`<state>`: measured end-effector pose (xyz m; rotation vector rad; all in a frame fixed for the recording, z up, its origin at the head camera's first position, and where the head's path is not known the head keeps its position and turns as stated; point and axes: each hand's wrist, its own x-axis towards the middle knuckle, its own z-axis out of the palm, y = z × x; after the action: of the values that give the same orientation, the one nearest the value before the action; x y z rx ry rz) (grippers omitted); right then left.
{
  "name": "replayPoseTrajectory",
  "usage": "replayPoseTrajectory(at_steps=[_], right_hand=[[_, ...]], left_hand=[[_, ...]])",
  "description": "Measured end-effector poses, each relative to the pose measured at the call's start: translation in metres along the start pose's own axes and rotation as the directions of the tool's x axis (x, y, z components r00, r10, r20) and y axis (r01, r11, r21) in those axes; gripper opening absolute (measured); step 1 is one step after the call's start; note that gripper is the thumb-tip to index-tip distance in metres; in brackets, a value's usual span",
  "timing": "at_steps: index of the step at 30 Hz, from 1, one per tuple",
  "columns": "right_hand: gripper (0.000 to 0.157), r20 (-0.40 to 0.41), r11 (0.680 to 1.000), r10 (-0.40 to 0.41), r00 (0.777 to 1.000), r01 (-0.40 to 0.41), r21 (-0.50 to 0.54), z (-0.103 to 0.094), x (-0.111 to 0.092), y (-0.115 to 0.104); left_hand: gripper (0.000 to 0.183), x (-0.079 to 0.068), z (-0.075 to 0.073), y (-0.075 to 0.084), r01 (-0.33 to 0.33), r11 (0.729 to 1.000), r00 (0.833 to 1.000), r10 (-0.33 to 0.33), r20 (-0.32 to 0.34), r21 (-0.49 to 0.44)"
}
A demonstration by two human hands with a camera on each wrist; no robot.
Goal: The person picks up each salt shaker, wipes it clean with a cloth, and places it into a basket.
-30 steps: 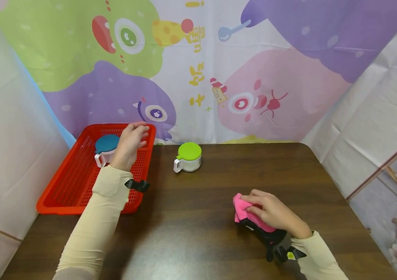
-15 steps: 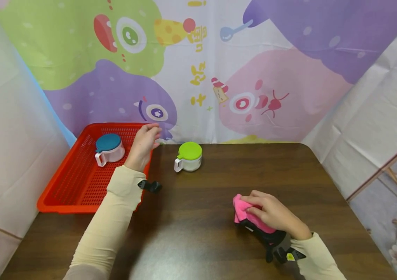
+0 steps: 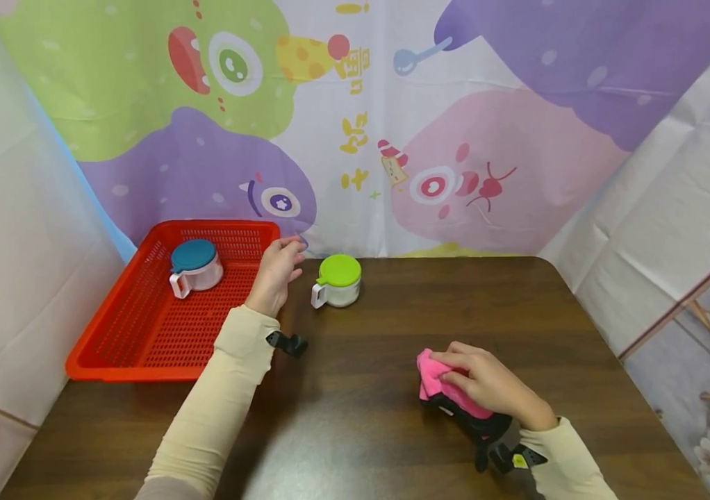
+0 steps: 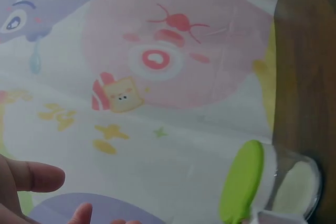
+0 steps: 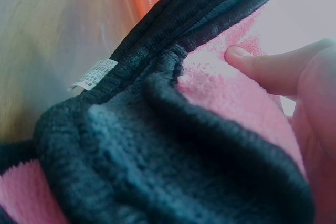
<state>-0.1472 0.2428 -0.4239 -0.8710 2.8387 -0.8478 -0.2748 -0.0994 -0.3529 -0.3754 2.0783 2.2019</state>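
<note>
Jar (image 3: pixel 195 266) in basket (image 3: pixel 117 347), left of cup (image 3: pixel 337 280)

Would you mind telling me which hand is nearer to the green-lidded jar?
Left. The left hand hovers just beside the green-lidded jar, on the basket side, not touching it. The right hand holds a pink and black cloth at the table's near side.

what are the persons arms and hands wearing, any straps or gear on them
Both arms wear long, close-fitting cream sleeves that end at the wrists. The left hand and right hand are bare, with no gloves. A small black strap or clip sticks out at the left wrist, and a black strap with a small yellow tag sits at the right wrist.
</note>
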Motion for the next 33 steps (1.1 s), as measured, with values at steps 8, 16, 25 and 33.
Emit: replayPoseTrajectory(at_steps=[8,16,25,33], right_hand=[[0.037,-0.004,1.000,0.002,1.000,-0.002,0.005,0.002,-0.001,0.001],[0.037,-0.007,1.000,-0.005,1.000,0.005,0.017,0.005,-0.002,0.004],[0.036,-0.013,1.000,-0.013,1.000,0.013,0.021,0.005,0.002,0.005],[0.038,0.015,0.999,0.006,1.000,-0.007,0.050,0.003,-0.004,0.007]], left_hand=[[0.044,0.004,0.014,-0.021,-0.017,0.999,0.998,0.015,-0.053,-0.049],[0.040,0.009,0.021,-0.043,-0.022,0.996,0.997,0.016,-0.077,-0.085],[0.037,0.022,0.022,-0.070,-0.104,0.994,0.981,0.098,-0.168,-0.025],[0.033,0.028,0.025,-0.094,-0.073,0.996,0.974,0.084,-0.211,0.056]])
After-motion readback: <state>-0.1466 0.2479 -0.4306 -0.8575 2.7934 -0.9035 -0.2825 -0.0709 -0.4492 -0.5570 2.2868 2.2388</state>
